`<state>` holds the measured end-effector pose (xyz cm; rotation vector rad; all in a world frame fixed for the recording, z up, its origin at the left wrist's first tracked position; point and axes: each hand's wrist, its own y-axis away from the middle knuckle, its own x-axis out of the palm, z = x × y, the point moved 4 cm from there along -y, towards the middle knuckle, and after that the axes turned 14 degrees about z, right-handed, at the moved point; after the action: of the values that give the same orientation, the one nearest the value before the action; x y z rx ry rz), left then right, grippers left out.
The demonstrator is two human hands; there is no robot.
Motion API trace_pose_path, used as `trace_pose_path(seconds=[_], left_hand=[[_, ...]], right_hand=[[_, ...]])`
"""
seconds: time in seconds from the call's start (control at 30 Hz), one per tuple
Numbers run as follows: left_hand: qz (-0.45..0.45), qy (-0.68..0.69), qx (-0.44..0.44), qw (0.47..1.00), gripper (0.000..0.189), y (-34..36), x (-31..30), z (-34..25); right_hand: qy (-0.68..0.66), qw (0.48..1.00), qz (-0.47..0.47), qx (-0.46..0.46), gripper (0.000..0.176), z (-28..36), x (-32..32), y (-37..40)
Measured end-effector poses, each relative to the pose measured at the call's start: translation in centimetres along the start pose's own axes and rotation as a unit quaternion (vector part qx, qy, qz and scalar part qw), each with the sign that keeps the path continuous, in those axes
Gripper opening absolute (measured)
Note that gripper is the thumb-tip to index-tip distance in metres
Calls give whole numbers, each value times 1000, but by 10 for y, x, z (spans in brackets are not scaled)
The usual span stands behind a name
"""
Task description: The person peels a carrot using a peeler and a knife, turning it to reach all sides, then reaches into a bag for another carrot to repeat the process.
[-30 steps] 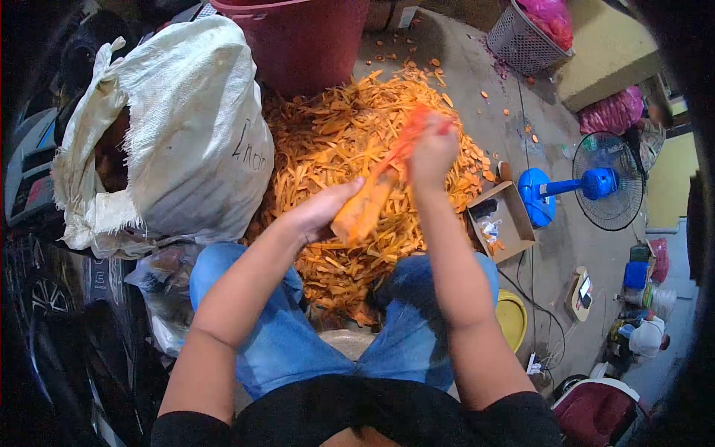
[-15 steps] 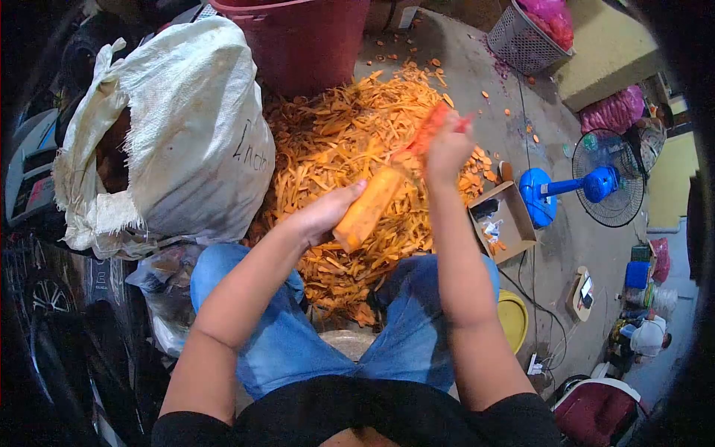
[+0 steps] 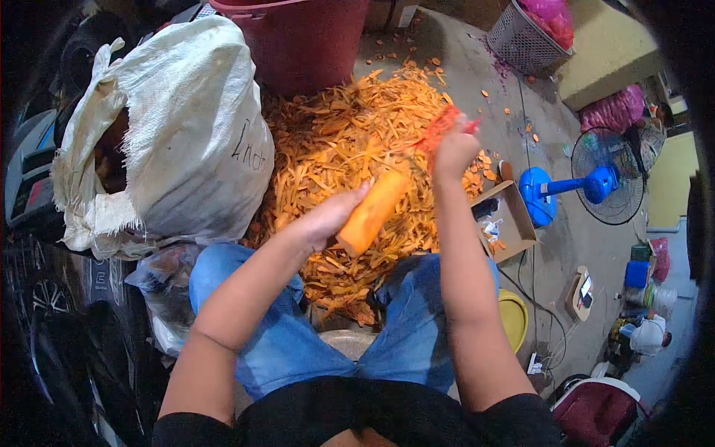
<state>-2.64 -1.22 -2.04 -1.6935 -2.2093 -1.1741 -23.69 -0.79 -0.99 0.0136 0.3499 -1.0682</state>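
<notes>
Grasping a thick, orange, cylindrical vegetable (image 3: 372,214), the left hand (image 3: 331,217) has its thumb along the upper side, the other fingers mostly hidden beneath. The right hand (image 3: 456,155) is clenched around a bright red tool (image 3: 439,134), blurred, whose far part points toward the vegetable's upper end; whether the two touch is unclear. The vegetable is tilted, held over a broad heap of thin orange peelings (image 3: 328,175), between the person's knees and a tall, dark red plastic bucket (image 3: 305,48). Left of the heap slumps a white woven sack (image 3: 197,127) with black writing and a frayed opening. To the right lie an open brown cardboard box (image 3: 515,223) and, beyond it, a blue-based fan (image 3: 536,195). A round yellow plastic object (image 3: 512,320) sits beside the right leg in blue denim (image 3: 417,328).
</notes>
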Motion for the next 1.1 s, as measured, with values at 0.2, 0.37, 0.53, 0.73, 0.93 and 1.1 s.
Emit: trace_pose_path(seconds=[0.2,0.37,0.53,0.73,0.93,1.1], left_hand=[[16,196,56,979,39,-21,-20,9],[-40,99,77,991,41,-8,-15,2],[9,46,33,998,43,6,4,-6],[22,73,63,995,38,4,-16,-6],[-142,-319,208,914,47,10,-37,-31],[-301,-449,25,841,43,23,-41,-45]], right_hand=[[-75,984,104,-124,23,31,26,54],[14,985,138,-106,22,38,34,62],[-3,997,-66,-34,32,0,-22,-10],[-43,993,90,-69,27,24,-7,5],[130,926,342,-90,18,32,18,25],[287,804,508,-118,19,22,31,60]])
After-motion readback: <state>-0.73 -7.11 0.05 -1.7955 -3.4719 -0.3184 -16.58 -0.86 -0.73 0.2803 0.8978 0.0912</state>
